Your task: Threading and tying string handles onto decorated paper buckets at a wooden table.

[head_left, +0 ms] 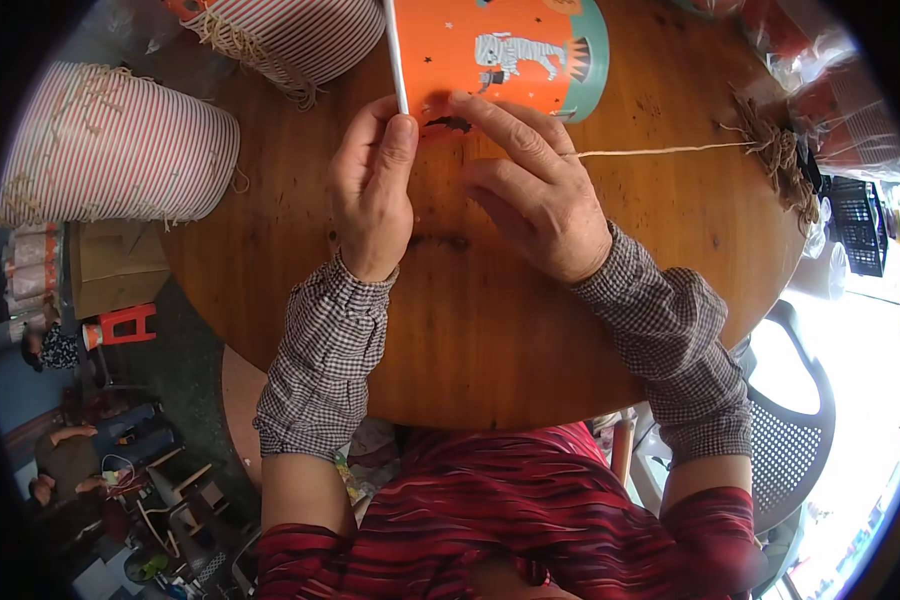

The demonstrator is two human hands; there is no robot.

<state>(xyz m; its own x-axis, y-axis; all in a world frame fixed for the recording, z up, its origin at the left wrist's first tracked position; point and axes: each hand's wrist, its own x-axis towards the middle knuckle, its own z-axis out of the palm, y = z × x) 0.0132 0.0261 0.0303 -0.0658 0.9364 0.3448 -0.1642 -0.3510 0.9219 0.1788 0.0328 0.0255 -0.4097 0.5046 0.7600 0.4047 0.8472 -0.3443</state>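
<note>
Honestly, the risk here is the thin string [670, 151] slipping from under the right hand [535, 190], whose flat, open fingers only press it down against the orange printed paper piece [510, 50] at the counter's [490, 340] far edge. The left hand [373, 190] pinches a white stick [396, 55] — it could tilt and smudge.

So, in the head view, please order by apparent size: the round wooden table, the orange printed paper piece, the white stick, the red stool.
1. round wooden table
2. orange printed paper piece, partly cut off by the frame
3. and 4. white stick and red stool: unsure, since the stool is much farther away.
</note>
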